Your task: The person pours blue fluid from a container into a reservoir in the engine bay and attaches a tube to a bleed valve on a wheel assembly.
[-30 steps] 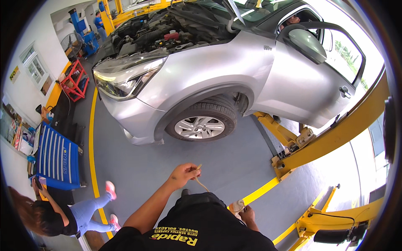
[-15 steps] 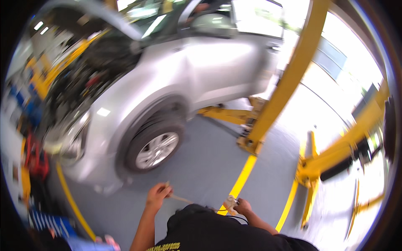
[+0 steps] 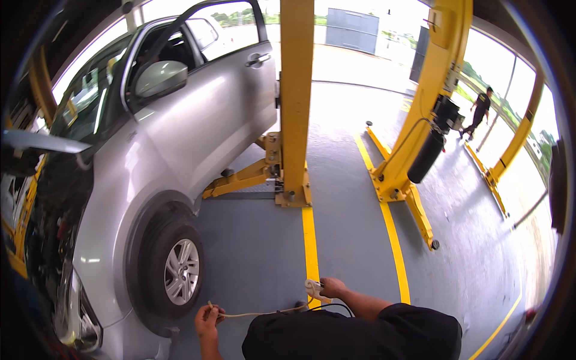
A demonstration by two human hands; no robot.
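The left hand (image 3: 207, 319) pinches a cord (image 3: 252, 314), fingertips together; the right hand (image 3: 333, 288) curls round a pale piece (image 3: 314, 289). The cord stretches between them, its tip unattached, apart from the wheel (image 3: 182, 272); beyond, the door (image 3: 219, 105) stands open.

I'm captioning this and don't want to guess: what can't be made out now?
In the head view:
Pale item: too small to identify, partly covered by the right hand.
Black cable: vanishes behind the dark shirt.
Silver car: front partly cut off by the picture's dark edge.
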